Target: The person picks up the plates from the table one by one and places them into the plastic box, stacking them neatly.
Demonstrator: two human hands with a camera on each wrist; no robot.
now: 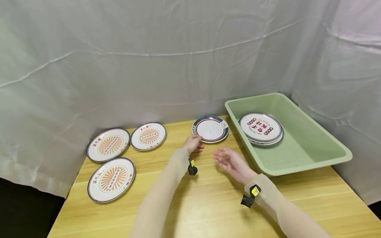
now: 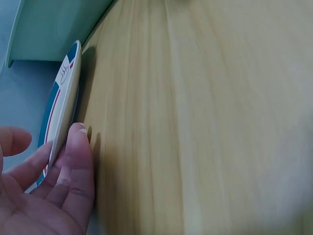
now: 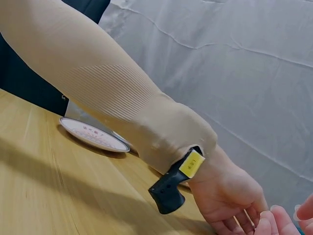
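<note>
Wooden tabletop [image 1: 214, 205] bears a round, teal-rimmed plate [image 1: 211, 129] beyond the hands; left hand [image 1: 194, 144], nearer, pinches its near-left rim; right hand [image 1: 232, 163], empty, hangs apart from it, fingers loosely extended; green basin [image 1: 312, 132] just right of the plate.

Creased grey cloth [image 1: 148, 76] behind a pale wooden table [image 1: 214, 205] with streaky grain.
</note>
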